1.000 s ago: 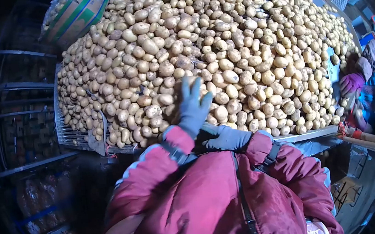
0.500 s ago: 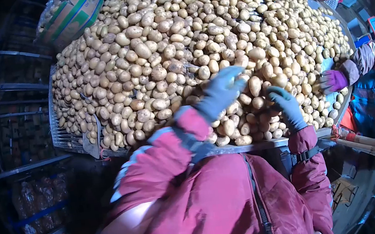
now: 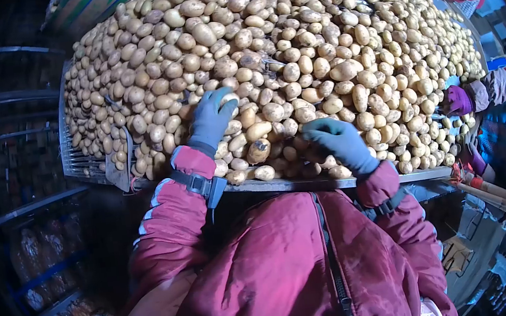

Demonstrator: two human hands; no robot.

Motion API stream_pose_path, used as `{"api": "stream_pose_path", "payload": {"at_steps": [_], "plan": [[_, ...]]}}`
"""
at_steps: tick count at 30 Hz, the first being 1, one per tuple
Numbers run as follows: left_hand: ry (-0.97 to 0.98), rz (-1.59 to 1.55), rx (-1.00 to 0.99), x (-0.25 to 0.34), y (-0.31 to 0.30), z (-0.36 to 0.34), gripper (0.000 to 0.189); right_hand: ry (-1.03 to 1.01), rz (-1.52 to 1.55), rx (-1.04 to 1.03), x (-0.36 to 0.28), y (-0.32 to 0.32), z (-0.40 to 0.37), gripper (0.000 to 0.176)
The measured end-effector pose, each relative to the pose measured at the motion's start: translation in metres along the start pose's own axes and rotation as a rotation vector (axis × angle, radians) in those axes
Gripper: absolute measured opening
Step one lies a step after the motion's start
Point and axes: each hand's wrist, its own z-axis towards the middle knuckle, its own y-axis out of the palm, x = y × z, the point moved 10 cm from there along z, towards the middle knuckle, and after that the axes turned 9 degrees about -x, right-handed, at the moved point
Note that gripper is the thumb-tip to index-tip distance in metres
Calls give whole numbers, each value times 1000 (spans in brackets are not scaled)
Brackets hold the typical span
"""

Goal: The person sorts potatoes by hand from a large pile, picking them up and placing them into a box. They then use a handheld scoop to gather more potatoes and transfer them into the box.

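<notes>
From where I stood, the potatoes lay heaped across the bench, reaching almost to its near metal edge. The left hand sat on the heap, its fingers partly curved about a pale potato; whether it truly gripped that one I couldn't tell. The right hand hung over the near side, fingers bent inward, its grasp hidden from me. I took the step in hand to be handling single potatoes, and the next move to call for a sure finger hold on one. I counted two gloved hands on the wearer, one purple-gloved hand of another person at the right, one carton upper left, and potatoes past counting.
</notes>
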Motion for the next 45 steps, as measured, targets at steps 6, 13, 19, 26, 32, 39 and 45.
{"api": "stream_pose_path", "payload": {"at_steps": [6,13,19,26,32,39,45], "plan": [[66,25,218,0,-46,-29,42,-43,-946,-142,-53,112,70,39],[-1,-43,186,-42,-45,-102,43,8,-971,-65,-18,89,90,31],[-91,162,-5,-53,2,-117,93,-307,-644,206,-15,43,64,24],[-185,-59,140,-88,-3,-81,86,-91,-78,84,27,66,65,26],[-34,318,151,-28,-38,-31,61,18,17,80,27,79,57,29],[-41,574,-543,-39,13,8,51,51,103,78,30,81,51,27],[2,643,-455,-39,12,16,49,-22,115,77,20,73,42,29]]}}
